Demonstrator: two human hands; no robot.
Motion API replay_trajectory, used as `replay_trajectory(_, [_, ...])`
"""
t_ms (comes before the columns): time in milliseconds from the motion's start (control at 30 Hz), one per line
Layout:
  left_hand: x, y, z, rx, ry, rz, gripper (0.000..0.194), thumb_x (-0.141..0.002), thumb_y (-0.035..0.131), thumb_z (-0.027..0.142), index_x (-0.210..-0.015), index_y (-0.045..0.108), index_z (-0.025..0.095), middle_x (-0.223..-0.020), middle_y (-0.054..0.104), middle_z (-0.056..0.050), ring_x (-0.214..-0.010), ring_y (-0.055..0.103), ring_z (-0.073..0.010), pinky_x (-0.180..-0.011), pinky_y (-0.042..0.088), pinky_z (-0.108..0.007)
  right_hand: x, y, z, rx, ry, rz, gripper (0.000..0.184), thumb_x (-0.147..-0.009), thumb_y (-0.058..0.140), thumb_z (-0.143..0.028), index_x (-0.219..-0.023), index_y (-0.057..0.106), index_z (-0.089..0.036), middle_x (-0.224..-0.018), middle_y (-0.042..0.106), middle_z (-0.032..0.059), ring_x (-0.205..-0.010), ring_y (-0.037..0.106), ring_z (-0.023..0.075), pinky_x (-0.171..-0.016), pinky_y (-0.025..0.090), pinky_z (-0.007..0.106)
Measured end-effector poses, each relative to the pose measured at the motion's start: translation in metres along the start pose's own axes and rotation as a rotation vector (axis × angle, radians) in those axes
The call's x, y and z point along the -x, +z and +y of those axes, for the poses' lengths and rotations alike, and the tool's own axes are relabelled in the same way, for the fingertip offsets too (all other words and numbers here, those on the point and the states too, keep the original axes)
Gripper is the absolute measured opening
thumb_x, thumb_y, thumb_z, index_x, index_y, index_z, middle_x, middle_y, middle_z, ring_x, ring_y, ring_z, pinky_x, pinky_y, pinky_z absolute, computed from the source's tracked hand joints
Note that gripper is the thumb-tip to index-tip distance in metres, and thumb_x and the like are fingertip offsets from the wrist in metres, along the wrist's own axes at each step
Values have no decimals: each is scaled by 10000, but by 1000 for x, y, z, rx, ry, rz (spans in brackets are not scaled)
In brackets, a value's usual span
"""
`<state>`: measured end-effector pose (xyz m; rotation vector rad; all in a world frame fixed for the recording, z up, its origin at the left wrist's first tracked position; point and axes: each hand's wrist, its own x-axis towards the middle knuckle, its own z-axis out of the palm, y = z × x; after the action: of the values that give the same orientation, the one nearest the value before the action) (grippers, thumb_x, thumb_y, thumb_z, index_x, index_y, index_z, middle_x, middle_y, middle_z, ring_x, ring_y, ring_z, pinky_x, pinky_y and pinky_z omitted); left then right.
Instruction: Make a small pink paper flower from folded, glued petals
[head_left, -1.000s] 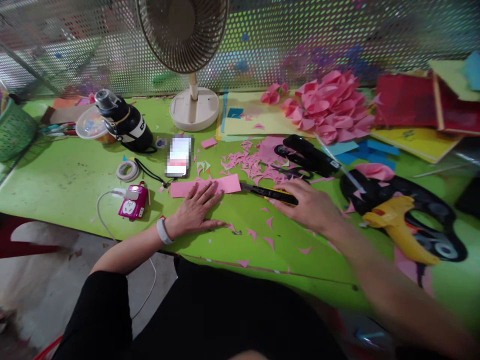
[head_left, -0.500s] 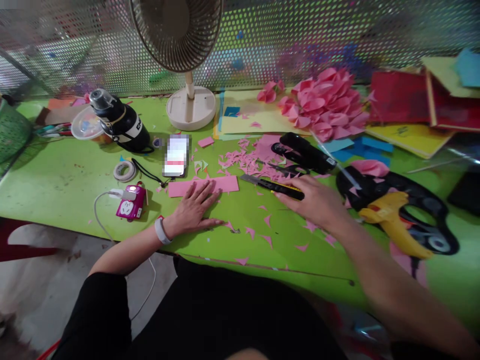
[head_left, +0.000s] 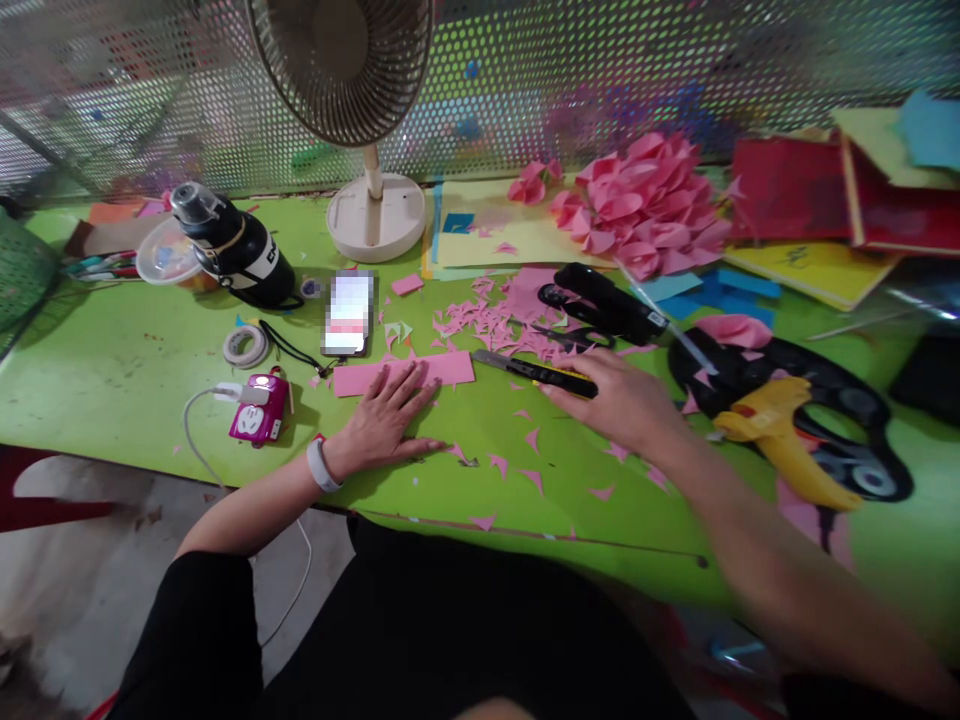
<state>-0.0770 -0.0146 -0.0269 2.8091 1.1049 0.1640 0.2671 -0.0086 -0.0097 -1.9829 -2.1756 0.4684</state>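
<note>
A folded-looking strip of pink paper (head_left: 450, 369) lies flat on the green table (head_left: 435, 490). My left hand (head_left: 386, 420) rests on it palm down, fingers spread across its middle. In my right hand (head_left: 619, 395) is a utility knife (head_left: 536, 373) with a black and yellow body. Its blade points left, and the tip is close to the strip's right end; whether they touch I cannot tell. Small pink paper scraps (head_left: 480, 325) are heaped beyond the knife, with scissors (head_left: 574, 338) among them. More scraps are scattered in front of my hands.
Behind the strip are a phone (head_left: 349, 310), a fan (head_left: 375, 225) and a dark bottle (head_left: 255, 260). A purple power adapter (head_left: 259, 410) and tape roll (head_left: 245, 345) lie left. Right are a pink petal pile (head_left: 645, 200), a black stapler (head_left: 611, 305) and a yellow glue gun (head_left: 795, 430).
The knife in my right hand has moved slightly left, its tip closer to the strip's right end. My left hand stays on the paper. The whole view has shifted a little.
</note>
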Motion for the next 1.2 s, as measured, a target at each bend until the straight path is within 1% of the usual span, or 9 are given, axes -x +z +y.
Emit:
replay_trajectory(233, [-1, 1, 0, -9, -2, 6, 968, -896, 354, 791, -1629, 4, 264, -1699, 113, -82, -1581, 123, -271, -1296, -9, -495, 2, -1, -2, -40, -35, 9, 434, -876, 568, -567, -1116, 700, -231, -1155, 695, 103, -867, 677, 277, -672, 522, 398])
replay_trajectory(400, [-1, 0, 1, -6, 2, 12, 963, -905, 353, 781, -1628, -17, 264, -1700, 114, -72, -1580, 126, -275, -1297, -14, -487, 2, -1, -5, -44, -156, -31, 382, -891, 562, -538, -1048, 712, -223, -1168, 696, 94, -876, 681, 258, -653, 516, 369])
replay_trajectory(533, [-1, -1, 0, 2, 3, 14, 1014, -909, 353, 775, -1618, -99, 208, -1692, 145, -100, -1579, 131, -268, -1299, -9, -471, -1, 0, -1, 6, -197, -70, 432, -882, 593, -574, -1124, 699, -232, -1189, 690, 84, -804, 669, 232, -582, 488, 337])
replay_trajectory(600, [-1, 0, 0, 10, -1, 12, 1019, -907, 350, 779, -1618, -102, 205, -1690, 153, -106, -1577, 142, -269, -1299, 2, -473, -4, 2, 3, 23, -231, -68, 433, -912, 573, -575, -1159, 697, -241, -1174, 691, 87, -794, 660, 227, -563, 482, 329])
replay_trajectory(667, [-2, 1, -1, 18, -1, 6, 1011, -907, 344, 781, -1620, -87, 210, -1691, 150, -107, -1575, 154, -273, -1297, 11, -482, -7, 5, 6, 34, -289, -34, 433, -956, 522, -567, -1169, 705, -237, -1147, 683, 104, -831, 656, 236, -564, 490, 327])
replay_trajectory(767, [-2, 1, -1, 22, 6, 1, 1006, -908, 344, 781, -1622, -75, 208, -1691, 148, -110, -1576, 151, -274, -1294, 16, -488, -12, 11, 5, 51, -381, 57, 467, -993, 464, -556, -1190, 715, -214, -1115, 659, 132, -918, 642, 266, -578, 514, 341])
replay_trajectory(900, [-3, -1, -2, 25, 14, 2, 1007, -906, 344, 783, -1625, -55, 202, -1688, 158, -120, -1576, 150, -275, -1292, 10, -479, -15, 18, -1, 48, -463, 129, 413, -1016, 468, -471, -1218, 719, -212, -1044, 648, 129, -942, 628, 269, -680, 565, 394])
replay_trajectory(1033, [-3, -1, -2, 34, 16, -10, 1015, -903, 354, 785, -1621, -70, 206, -1689, 159, -115, -1575, 157, -274, -1290, 16, -476, -10, 22, 5, 38, -490, 142, 368, -1016, 488, -433, -1210, 729, -234, -1009, 640, 117, -920, 623, 262, -734, 579, 426])
replay_trajectory(1200, [-3, 0, -2, 34, 17, 8, 1026, -897, 357, 794, -1621, -69, 205, -1688, 168, -118, -1575, 160, -268, -1291, 24, -480, 0, 24, 19, 12, -475, 155, 439, -1021, 445, -490, -1218, 729, -219, -1003, 641, 124, -920, 613, 266, -733, 580, 433])
